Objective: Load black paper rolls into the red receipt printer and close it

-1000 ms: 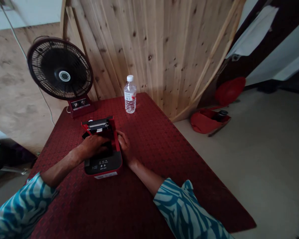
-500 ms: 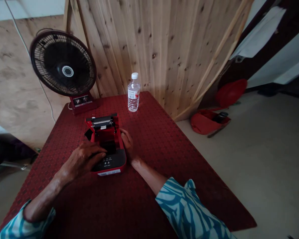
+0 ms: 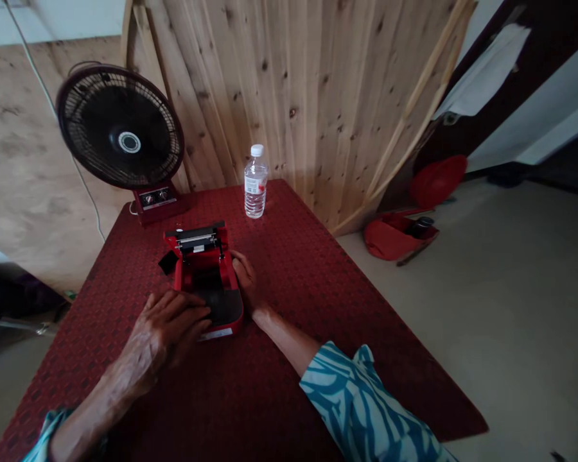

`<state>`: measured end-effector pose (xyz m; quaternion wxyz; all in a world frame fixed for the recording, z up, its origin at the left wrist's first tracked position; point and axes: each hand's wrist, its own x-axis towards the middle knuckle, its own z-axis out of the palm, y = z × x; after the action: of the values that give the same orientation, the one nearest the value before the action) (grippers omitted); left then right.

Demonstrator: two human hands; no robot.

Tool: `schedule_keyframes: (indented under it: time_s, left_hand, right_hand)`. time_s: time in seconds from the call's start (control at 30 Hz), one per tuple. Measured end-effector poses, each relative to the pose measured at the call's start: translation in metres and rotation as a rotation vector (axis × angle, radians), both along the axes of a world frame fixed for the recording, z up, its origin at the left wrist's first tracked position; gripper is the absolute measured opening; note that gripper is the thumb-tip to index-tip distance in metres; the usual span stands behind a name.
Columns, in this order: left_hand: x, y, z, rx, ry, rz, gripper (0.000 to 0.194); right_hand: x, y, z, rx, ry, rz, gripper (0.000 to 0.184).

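A small red and black printer (image 3: 205, 277) sits on the red-clothed table (image 3: 289, 301) with its lid (image 3: 195, 235) flipped up at the back, showing an empty dark bay. My left hand (image 3: 166, 330) rests on the printer's near left corner, fingers stretched forward and apart, holding nothing. My right hand (image 3: 245, 279) presses flat against the printer's right side, fingers together along the casing.
A dark table fan (image 3: 121, 133) on a red base stands at the table's back left. A clear water bottle (image 3: 255, 183) stands at the back edge before a wooden plank wall. Red items (image 3: 397, 232) lie on the floor to the right.
My left hand has drawn back out of the printer's open bay toward me and now lies on the near left corner. My right hand stays at the printer's right side.
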<state>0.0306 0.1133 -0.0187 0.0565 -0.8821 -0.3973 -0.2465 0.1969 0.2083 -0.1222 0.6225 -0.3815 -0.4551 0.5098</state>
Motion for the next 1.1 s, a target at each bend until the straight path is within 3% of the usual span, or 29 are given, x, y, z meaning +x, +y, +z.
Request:
schedule_keyframes:
  time_s: [0.17,0.27,0.33,0.43,0.53,0.73,0.83,0.9,1.0,1.1]
  left_hand:
    - [0.0,-0.006,-0.013,0.129,-0.041,0.003,0.018]
    - [-0.001,-0.008,-0.021,0.182,-0.069,-0.012,0.019]
    - [-0.002,-0.009,-0.026,0.207,-0.079,-0.01,0.02]
    - [-0.003,-0.01,-0.03,0.243,-0.084,0.003,0.019]
    - [-0.002,-0.01,-0.031,0.256,-0.083,0.003,0.018]
    - [-0.003,-0.009,-0.032,0.259,-0.138,-0.006,0.015]
    - [-0.012,-0.008,-0.036,0.201,-0.189,-0.032,0.014]
    - [-0.019,-0.006,-0.039,0.146,-0.291,0.017,0.017]
    - [-0.027,0.003,-0.042,-0.037,-0.591,0.279,0.024]
    - [-0.027,0.014,-0.043,-0.381,-0.971,0.464,0.044]
  right_hand:
    - [0.001,0.014,0.006,-0.029,-0.011,-0.065,0.042]
    - [0.0,0.036,0.024,0.027,0.02,-0.063,0.051]
    - [0.0,0.048,0.038,0.092,0.005,0.022,0.05]
    - [0.002,0.049,0.052,0.151,-0.093,0.027,0.046]
    - [0.007,0.033,0.051,0.192,-0.151,-0.033,0.047]
    - [0.014,0.001,0.025,0.188,-0.167,0.004,0.03]
    - [0.012,-0.002,0.015,0.198,-0.125,-0.024,0.021]
    - [0.011,-0.002,0.011,0.197,-0.107,-0.036,0.019]
    - [0.01,-0.002,0.007,0.174,-0.104,-0.028,0.021]
    - [0.01,-0.002,0.006,0.166,-0.098,-0.033,0.024]
